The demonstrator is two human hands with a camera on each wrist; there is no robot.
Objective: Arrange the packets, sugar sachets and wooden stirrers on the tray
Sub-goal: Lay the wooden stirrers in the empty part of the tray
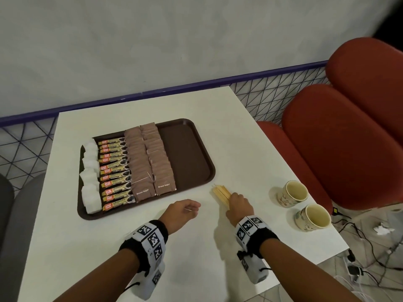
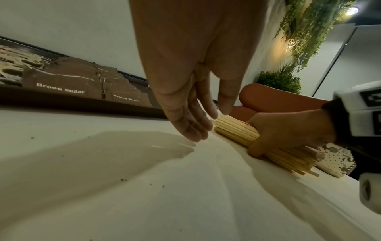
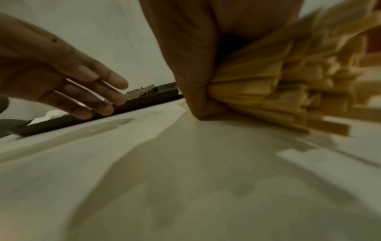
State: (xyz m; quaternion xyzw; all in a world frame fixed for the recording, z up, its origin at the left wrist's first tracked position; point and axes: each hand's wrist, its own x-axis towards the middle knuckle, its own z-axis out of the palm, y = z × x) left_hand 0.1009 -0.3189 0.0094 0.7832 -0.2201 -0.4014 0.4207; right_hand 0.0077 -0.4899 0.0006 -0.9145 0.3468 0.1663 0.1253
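A white table [image 1: 152, 247] carries a brown tray [image 1: 187, 147], and both hands work near the tray's front right corner. The right hand [image 1: 238, 205] is wrapped around a bundle of wooden stirrers [image 1: 222, 194] that lies on the table just off that corner, apart from the tray; the left wrist view shows its thumb and fingers [image 2: 266, 138] curled round the middle of the bundle [image 2: 237, 130], with loose ends fanning out behind the grip. In the right wrist view the stirrers [image 3: 268, 91] splay unevenly past the palm, blurred. The left hand [image 1: 183, 211] hovers just left of the bundle with fingers straight, relaxed and slightly apart, holding nothing; its fingertips [image 2: 193, 130] are close to the stirrer ends, and whether they touch cannot be told. On the tray, a column of white sachets [image 1: 90, 171] runs along the left edge, next to it a column of coffee packets [image 1: 114, 168] marked "GRANULES", then two overlapping columns of brown sugar sachets [image 1: 150, 158]. The right part of the tray is bare. Two paper cups [image 1: 303, 205] stand upright near the table's right edge, well apart from the tray. Red seats [image 1: 349, 127] stand beyond the table on the right, and cables [image 1: 370, 258] trail on the floor.
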